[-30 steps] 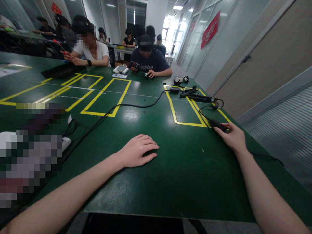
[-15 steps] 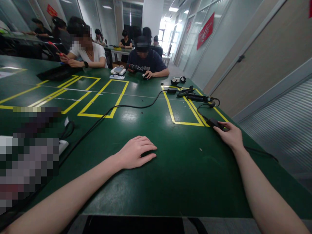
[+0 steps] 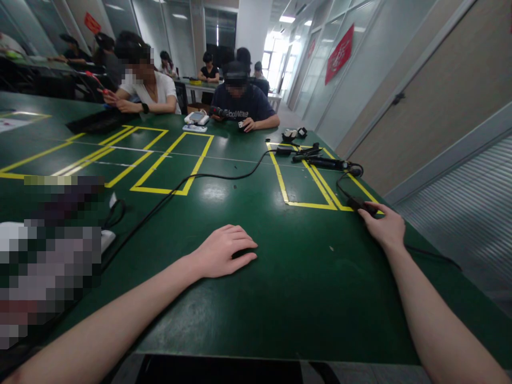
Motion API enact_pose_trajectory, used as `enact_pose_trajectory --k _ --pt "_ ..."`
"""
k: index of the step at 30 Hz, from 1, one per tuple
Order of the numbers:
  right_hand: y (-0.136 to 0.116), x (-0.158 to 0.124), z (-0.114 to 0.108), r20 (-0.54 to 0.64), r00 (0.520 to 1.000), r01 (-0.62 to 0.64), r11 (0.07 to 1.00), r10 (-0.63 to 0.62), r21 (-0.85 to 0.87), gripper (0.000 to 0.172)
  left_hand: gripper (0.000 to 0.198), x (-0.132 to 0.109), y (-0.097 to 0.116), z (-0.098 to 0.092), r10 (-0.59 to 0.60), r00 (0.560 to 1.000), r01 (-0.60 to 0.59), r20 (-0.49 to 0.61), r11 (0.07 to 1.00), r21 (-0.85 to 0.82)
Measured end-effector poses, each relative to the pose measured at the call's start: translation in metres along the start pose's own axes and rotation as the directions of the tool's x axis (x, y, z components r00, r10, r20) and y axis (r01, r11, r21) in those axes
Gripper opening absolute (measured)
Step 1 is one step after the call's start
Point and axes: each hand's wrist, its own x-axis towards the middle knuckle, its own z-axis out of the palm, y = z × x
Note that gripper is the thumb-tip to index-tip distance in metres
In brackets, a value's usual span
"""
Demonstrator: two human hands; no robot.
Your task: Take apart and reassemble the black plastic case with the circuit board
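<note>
My left hand [image 3: 224, 250] lies palm down on the green table [image 3: 280, 288], fingers stretched forward and close together, with nothing in it. My right hand [image 3: 384, 228] reaches to the table's right side. Its fingers are closed on a small black power adapter [image 3: 359, 203] at the corner of a yellow taped rectangle [image 3: 308, 184]. A thin black cable [image 3: 430, 253] runs from under that hand toward the table's right edge. Another cable loops from the adapter up to a black handheld tool [image 3: 326, 162].
A long black cable [image 3: 188, 181] crosses the table from a white device [image 3: 106, 239] at the left. Yellow tape outlines [image 3: 172, 162] mark the table top. Two people sit at the far end with small devices [image 3: 197, 118]. More black parts [image 3: 294, 133] lie near them.
Both hands stay where they were, the left flat on the table and the right on the adapter. Only the camera view has shifted slightly.
</note>
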Motion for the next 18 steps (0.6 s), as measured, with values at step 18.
enact_pose_trajectory --k 18 --pt "-0.006 -0.003 -0.001 -0.049 0.965 -0.256 0.964 0.259 0.068 0.038 0.027 -0.001 0.0 0.001 -0.014 1.0 0.014 0.003 1.0 -0.012"
